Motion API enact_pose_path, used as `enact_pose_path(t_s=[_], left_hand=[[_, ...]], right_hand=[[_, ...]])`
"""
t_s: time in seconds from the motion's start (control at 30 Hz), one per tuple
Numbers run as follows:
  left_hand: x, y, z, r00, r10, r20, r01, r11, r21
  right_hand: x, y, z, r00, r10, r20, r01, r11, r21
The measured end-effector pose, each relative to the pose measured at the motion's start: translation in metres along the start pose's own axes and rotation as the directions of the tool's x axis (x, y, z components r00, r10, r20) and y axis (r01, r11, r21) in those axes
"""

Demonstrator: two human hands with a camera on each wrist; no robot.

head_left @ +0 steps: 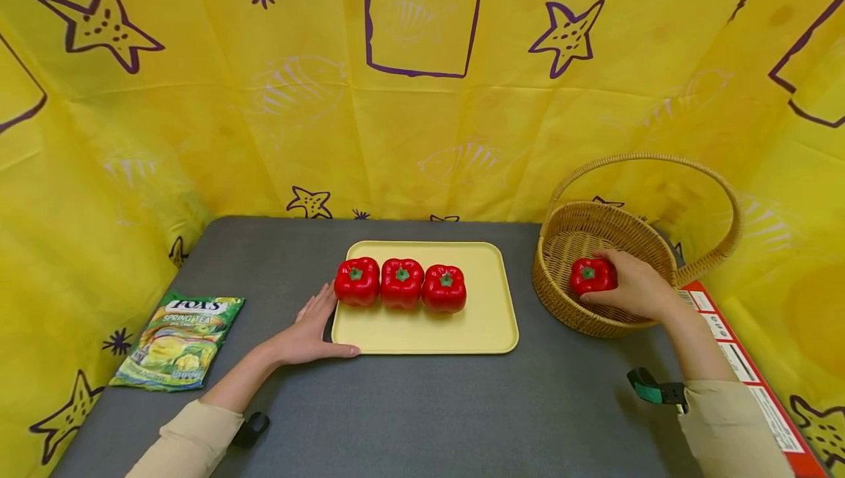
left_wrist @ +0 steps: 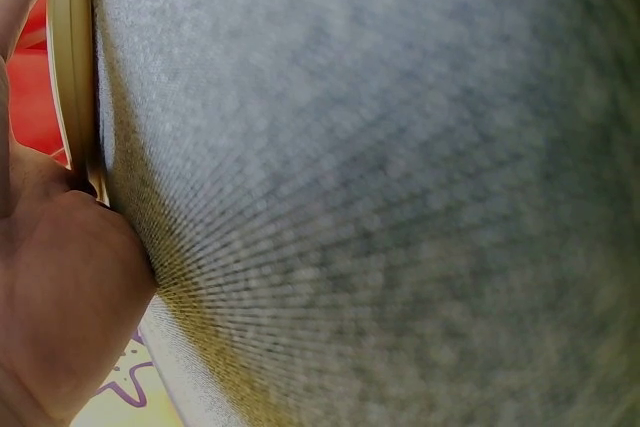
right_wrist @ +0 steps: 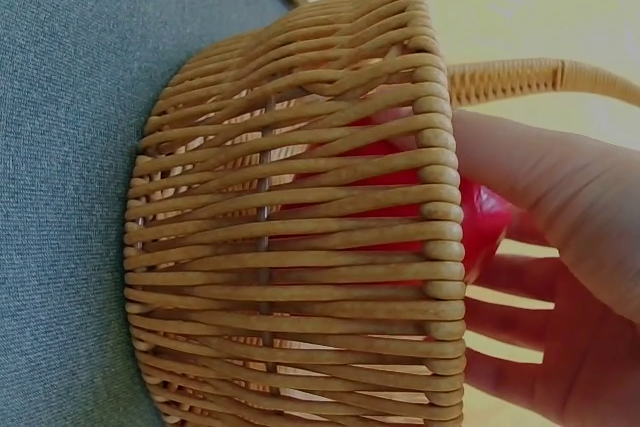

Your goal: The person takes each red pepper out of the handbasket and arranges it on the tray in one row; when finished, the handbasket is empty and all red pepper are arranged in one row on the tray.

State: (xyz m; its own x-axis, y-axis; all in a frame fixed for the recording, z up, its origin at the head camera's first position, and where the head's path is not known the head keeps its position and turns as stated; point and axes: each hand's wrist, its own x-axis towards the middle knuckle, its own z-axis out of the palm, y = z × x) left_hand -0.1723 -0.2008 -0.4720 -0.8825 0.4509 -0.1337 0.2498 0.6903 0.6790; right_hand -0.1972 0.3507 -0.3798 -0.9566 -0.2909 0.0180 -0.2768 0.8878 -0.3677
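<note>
- On the grey table point(head_left: 422, 405), a yellow tray point(head_left: 488, 317) was set as the centre of the scene, and three red peppers point(head_left: 400, 282) were lined up in a row near its far edge, touching side by side.
- Left of the tray, the left hand point(head_left: 310, 331) was laid flat with fingers straight, pressed against the tray's left edge, apparently to steady it; nothing was held.
- Right of the tray, a wicker basket point(head_left: 561, 287) stood apart from it, and a fourth red pepper point(head_left: 590, 275) was kept inside.
- That pepper was gripped by the right hand point(head_left: 637, 289), its fingers curled round it.
- Farther left of the tray, a candy bag point(head_left: 178, 339) was lying.
</note>
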Motion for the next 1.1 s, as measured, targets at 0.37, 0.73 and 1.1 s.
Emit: enact_pose_path(t_s=[0.37,0.73,1.1], left_hand=[[-0.001,0.000,0.000,1.000,0.018,-0.009,-0.018,1.000,-0.003],[0.000,-0.001,0.001,1.000,0.018,-0.007,-0.018,1.000,-0.003],[0.001,0.000,0.000,1.000,0.009,-0.004,-0.009,1.000,-0.002]], right_hand=[[-0.006,-0.006,0.004,0.992,0.060,-0.109,-0.060,0.998,0.003],[-0.008,-0.015,0.006,0.952,0.207,-0.228,-0.176,0.973,0.146],[-0.003,-0.038,0.001,0.933,0.285,-0.220,-0.214,0.930,0.298]])
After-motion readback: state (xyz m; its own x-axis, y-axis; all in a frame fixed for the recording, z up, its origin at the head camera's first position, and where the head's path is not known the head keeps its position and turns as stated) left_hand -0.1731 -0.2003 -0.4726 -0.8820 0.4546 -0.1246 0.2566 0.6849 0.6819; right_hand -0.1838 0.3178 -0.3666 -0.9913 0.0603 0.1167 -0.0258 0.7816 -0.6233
